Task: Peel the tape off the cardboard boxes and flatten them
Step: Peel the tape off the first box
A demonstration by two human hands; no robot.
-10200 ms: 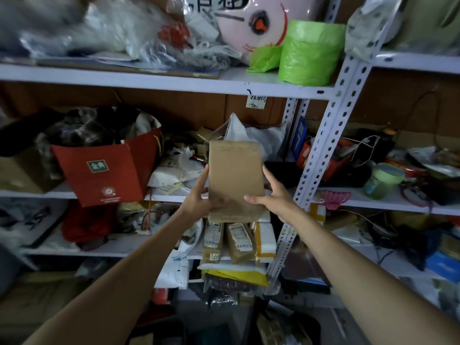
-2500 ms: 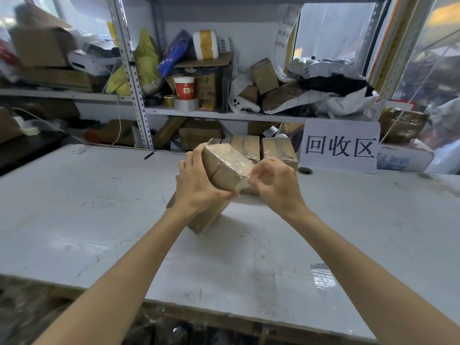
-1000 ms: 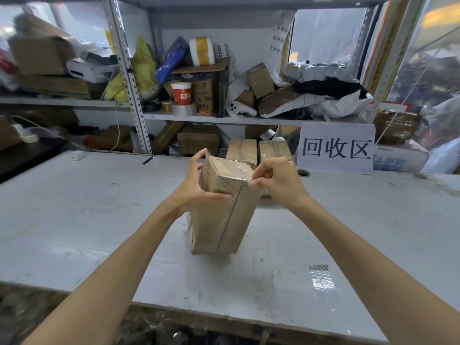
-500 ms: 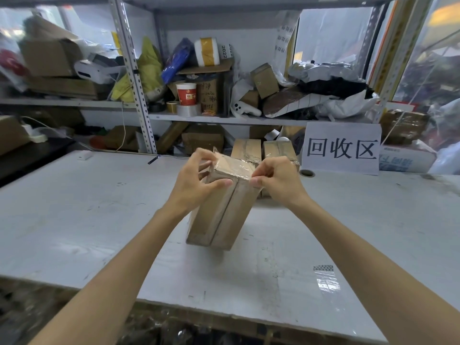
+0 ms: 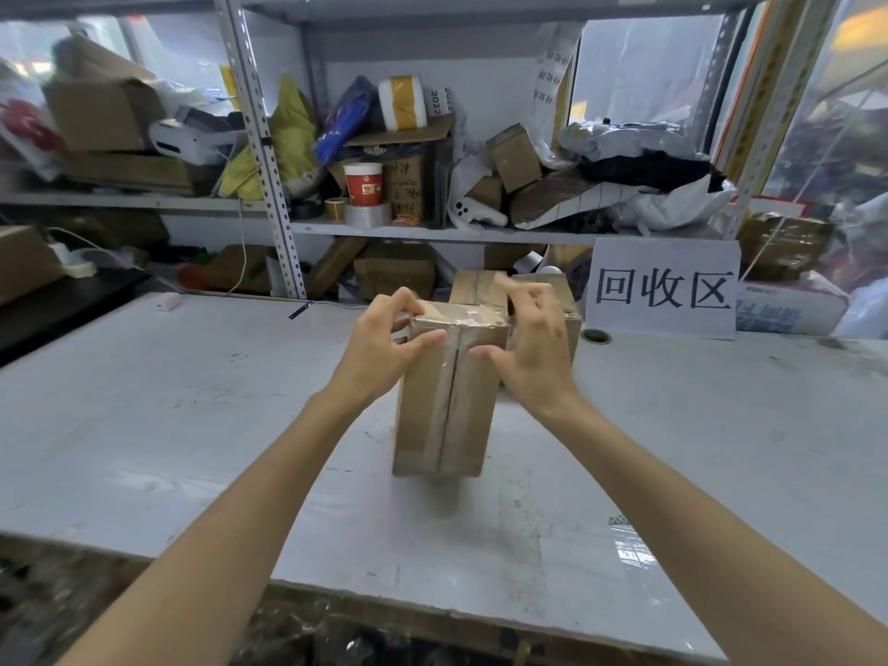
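Note:
A tall brown cardboard box (image 5: 447, 401) stands on end on the white table (image 5: 192, 425), clear tape running down its front seam and across its top. My left hand (image 5: 384, 343) grips the box's top left corner, thumb on the front face and fingers over the top. To the right of the top edge, my right hand (image 5: 533, 343) has its fingers spread and lifted, only the thumb tip touching the front face. Two more taped boxes (image 5: 480, 288) stand just behind, partly hidden by my hands.
A white sign with black characters (image 5: 665, 288) leans at the back right of the table, a small round hole (image 5: 596, 336) in front of it. Metal shelving (image 5: 269, 185) crammed with boxes, bags and tape rolls lines the back. A clear tape strip (image 5: 629, 545) lies at front right.
The box went from tilted to upright on the table. My right hand, which was pinching at the top right edge, has opened and lifted its fingers off. The left hand keeps its hold.

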